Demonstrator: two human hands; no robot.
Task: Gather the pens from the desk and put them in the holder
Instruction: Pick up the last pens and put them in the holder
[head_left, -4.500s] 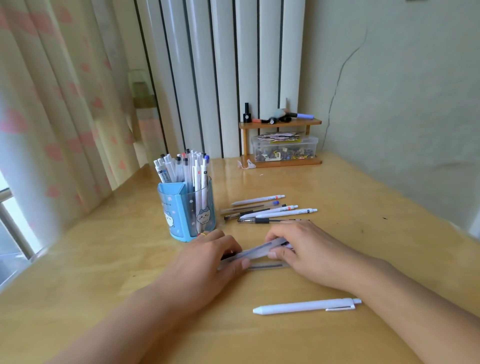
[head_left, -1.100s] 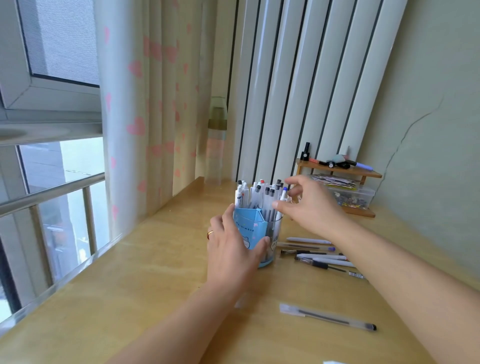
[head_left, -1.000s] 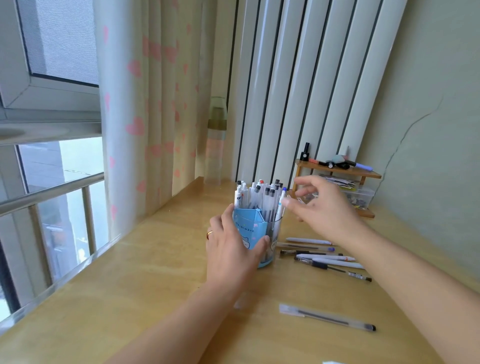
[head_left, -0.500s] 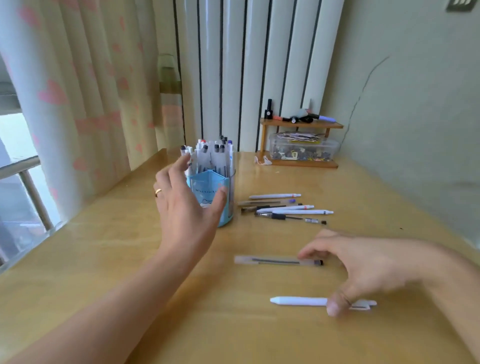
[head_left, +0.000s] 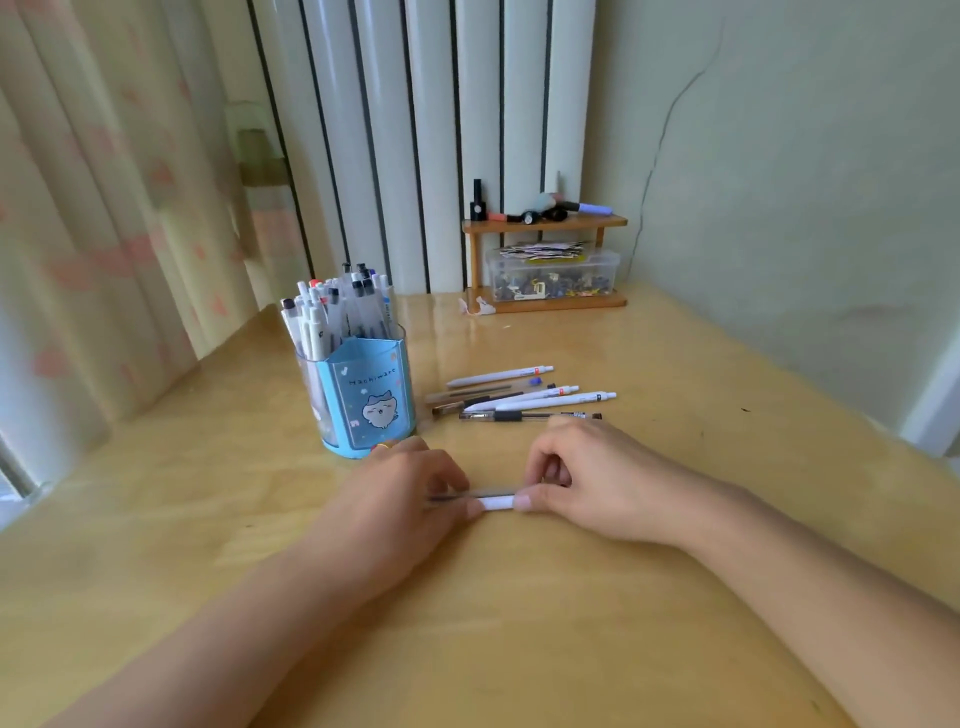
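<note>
A blue pen holder (head_left: 366, 405) with a cartoon cat stands on the wooden desk (head_left: 675, 597), packed with several upright pens. To its right lies a loose row of several pens (head_left: 524, 397). In front of them, my left hand (head_left: 400, 493) and my right hand (head_left: 587, 478) meet over a white pen (head_left: 497, 502) and a clear pen (head_left: 493, 491) that lie side by side on the desk. Both hands pinch these two pens from opposite ends. Only the short stretch between my fingers shows.
A small wooden shelf (head_left: 545, 223) with small items and a clear plastic box (head_left: 553, 275) beneath it stands at the back against the white vertical slats. A curtain (head_left: 104, 208) hangs on the left. The wall runs along the right.
My left hand has left the holder and dropped to the desk. My right hand has drawn the white pen up beside the clear pen, and both hands now grip the pair.
</note>
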